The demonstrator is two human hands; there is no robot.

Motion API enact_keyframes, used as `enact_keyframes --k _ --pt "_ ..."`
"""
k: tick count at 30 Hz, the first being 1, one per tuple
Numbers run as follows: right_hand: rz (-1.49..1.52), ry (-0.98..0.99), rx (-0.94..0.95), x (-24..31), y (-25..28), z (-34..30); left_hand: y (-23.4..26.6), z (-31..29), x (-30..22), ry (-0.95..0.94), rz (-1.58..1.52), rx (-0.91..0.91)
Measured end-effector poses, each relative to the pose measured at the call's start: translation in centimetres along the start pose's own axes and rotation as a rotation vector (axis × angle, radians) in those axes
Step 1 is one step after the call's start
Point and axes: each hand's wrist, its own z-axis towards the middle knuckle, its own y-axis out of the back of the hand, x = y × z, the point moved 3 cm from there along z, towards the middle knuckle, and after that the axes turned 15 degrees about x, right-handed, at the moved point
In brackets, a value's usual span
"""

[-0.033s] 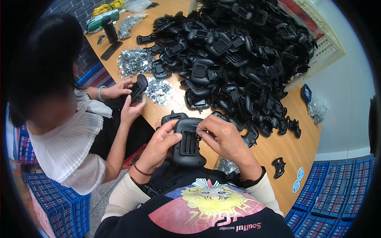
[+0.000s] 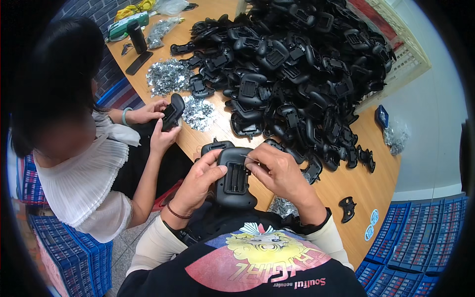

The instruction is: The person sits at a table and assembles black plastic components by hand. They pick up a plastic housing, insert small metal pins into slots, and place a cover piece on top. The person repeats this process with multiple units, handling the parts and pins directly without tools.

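My left hand (image 2: 199,174) is closed on a black game controller (image 2: 236,200) at its left side, thumb on the casing. The controller stands upright on its grips' axis with its open battery compartment (image 2: 236,178) facing me. My right hand (image 2: 275,167) is closed in a pinch at the compartment's upper right corner. From its fingertips a thin pointed piece of metal (image 2: 251,158) reaches over the casing; its kind is too small to tell. Behind lies another black controller (image 2: 216,145), partly covered. Below my right wrist sits a bag of small silvery metal pieces (image 2: 283,207).
A big heap of black controllers (image 2: 297,74) covers the far table, before a cream plastic crate (image 2: 413,62). Two piles of silvery pieces (image 2: 169,76) lie to the left. There a co-worker's hands (image 2: 157,123) hold another controller. One black part (image 2: 348,209) lies at right, near blue crates (image 2: 420,232).
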Motion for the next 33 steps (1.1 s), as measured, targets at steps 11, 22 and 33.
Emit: enact_keyframes --k 11,22,33 --pt "-0.004 -0.069 -0.05 0.4 -1.4 -0.1 0.8 0.4 0.9 0.024 0.001 -0.062" --pt "0.189 -0.121 0.017 -3.7 -5.2 -0.1 3.4 0.2 4.3 0.138 -0.121 -0.13" --pt "0.116 -0.066 -0.025 -2.3 -5.2 -0.5 2.7 -0.1 3.6 0.073 0.036 -0.159"
